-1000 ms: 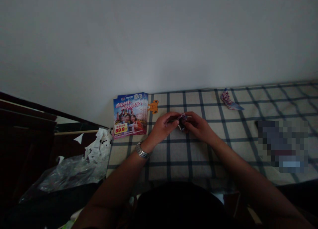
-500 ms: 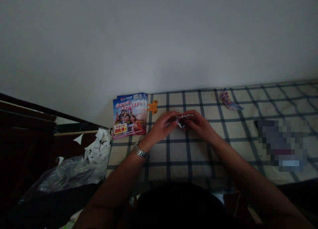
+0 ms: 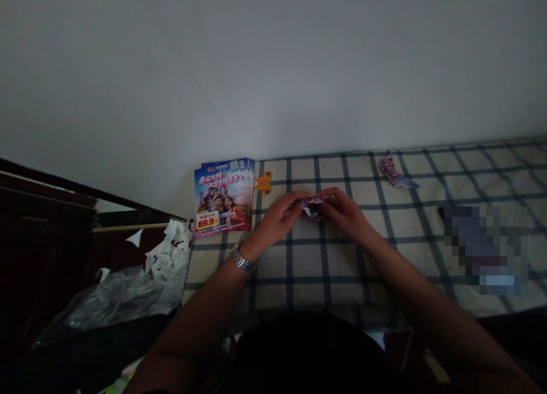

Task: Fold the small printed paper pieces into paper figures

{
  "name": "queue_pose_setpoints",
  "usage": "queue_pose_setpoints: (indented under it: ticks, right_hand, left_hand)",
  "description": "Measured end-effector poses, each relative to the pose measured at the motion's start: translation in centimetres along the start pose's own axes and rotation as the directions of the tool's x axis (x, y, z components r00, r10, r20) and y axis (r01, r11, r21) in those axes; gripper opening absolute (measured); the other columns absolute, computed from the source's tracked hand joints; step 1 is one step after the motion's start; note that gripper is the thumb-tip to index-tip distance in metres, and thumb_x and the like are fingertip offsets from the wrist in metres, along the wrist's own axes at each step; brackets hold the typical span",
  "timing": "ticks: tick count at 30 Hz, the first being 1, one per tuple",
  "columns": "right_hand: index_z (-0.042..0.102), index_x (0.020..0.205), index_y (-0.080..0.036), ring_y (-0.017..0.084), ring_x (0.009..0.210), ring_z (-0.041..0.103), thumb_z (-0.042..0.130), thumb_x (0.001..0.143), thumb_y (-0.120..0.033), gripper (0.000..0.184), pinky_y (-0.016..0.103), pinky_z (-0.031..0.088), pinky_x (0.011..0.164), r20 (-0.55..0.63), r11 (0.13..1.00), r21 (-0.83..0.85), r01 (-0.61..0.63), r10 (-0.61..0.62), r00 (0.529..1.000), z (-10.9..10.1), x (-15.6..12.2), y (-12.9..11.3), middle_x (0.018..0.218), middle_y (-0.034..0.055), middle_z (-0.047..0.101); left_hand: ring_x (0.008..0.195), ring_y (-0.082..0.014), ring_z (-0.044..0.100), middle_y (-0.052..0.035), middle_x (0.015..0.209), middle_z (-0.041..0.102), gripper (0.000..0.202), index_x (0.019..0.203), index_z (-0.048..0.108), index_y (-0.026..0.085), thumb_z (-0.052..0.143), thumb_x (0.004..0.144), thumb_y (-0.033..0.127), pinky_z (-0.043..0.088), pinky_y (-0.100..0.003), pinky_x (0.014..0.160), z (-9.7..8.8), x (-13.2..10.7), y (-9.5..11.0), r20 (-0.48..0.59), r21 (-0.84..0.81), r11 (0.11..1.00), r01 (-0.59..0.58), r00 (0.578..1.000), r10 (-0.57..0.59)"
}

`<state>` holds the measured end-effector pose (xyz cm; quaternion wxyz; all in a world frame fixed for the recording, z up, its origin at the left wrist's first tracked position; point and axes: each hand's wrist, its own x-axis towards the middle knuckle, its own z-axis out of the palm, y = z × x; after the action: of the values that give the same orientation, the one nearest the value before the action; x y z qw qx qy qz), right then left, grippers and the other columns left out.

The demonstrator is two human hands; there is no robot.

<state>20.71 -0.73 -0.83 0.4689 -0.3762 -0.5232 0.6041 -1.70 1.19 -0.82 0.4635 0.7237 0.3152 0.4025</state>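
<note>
My left hand (image 3: 278,218), with a metal wristwatch (image 3: 242,259) on its wrist, and my right hand (image 3: 344,214) pinch a small folded piece of printed glossy paper (image 3: 312,206) between them. Both hands are raised just over a checked cloth (image 3: 325,257). Left of my left hand lies a stack of colourful flyers (image 3: 222,197) with a yellow "89.9" price label. A small orange cutout (image 3: 263,183) pokes out beside the stack. Another folded printed paper strip (image 3: 395,175) lies farther right.
A pixelated, blurred object (image 3: 485,249) lies on the cloth at right. To the left, beyond the cloth's edge, are crumpled white paper scraps (image 3: 168,249), a clear plastic sheet (image 3: 123,294), a wooden stick (image 3: 128,227) and dark furniture (image 3: 43,251). A white wall (image 3: 273,69) rises behind.
My hands have come slightly closer and higher. The paper between them now shows more of its blue and pink print and looks flatter. The flyers and paper strip stay put.
</note>
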Motion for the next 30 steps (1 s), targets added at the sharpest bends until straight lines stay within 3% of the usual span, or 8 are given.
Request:
queue_pose_setpoints:
  ticks: [12, 16, 23, 30]
  right_hand:
    - [0.068, 0.109, -0.026, 0.02, 0.097, 0.073, 0.076, 0.092, -0.047, 0.028, 0.037, 0.065, 0.087, -0.037, 0.999, 0.006, -0.04, 0.04, 0.999, 0.42, -0.02, -0.88, 0.107, 0.0043, 0.073]
    - [0.068, 0.11, -0.025, 0.02, 0.098, 0.073, 0.075, 0.092, -0.046, 0.029, 0.039, 0.065, 0.089, -0.029, 0.999, -0.009, -0.045, 0.044, 0.999, 0.34, -0.11, -0.97, 0.109, 0.0048, 0.074]
    - [0.067, 0.107, -0.025, 0.019, 0.091, 0.073, 0.076, 0.092, -0.05, 0.031, 0.038, 0.064, 0.088, -0.027, 0.996, -0.083, -0.015, 0.013, 1.0, 0.63, -0.2, -0.66, 0.103, 0.0044, 0.074]
    - [0.066, 0.106, -0.027, 0.02, 0.097, 0.073, 0.084, 0.085, -0.048, 0.034, 0.04, 0.06, 0.096, -0.02, 0.993, -0.115, 0.0, -0.002, 1.0, 0.76, -0.22, -0.43, 0.104, 0.0031, 0.074]
  left_hand:
    - [0.113, -0.0217, 0.068, -0.0067, 0.121, 0.072, 0.03, 0.129, 0.068, 0.026, 0.05, 0.107, 0.018, 0.053, -0.042, 0.105, -0.35, 0.07, 0.54, -0.04, 0.146, 0.989, -0.029, 0.999, 0.035]
    - [0.114, -0.0219, 0.068, -0.0064, 0.121, 0.072, 0.03, 0.128, 0.069, 0.027, 0.055, 0.104, 0.017, 0.055, -0.041, 0.102, -0.35, -0.07, 0.5, -0.057, 0.115, 0.993, -0.022, 0.998, 0.029]
    - [0.103, -0.0182, 0.071, -0.0076, 0.113, 0.073, 0.021, 0.118, 0.071, 0.024, 0.065, 0.103, 0.037, 0.061, -0.033, 0.089, 0.23, -0.2, 0.54, -0.083, -0.006, 0.998, 0.07, 0.994, -0.07]
    - [0.092, -0.0149, 0.071, -0.0069, 0.111, 0.072, 0.018, 0.114, 0.07, 0.022, 0.072, 0.098, 0.03, 0.062, -0.029, 0.083, 0.48, 0.02, 0.68, -0.097, 0.012, 0.997, 0.073, 0.993, -0.071]
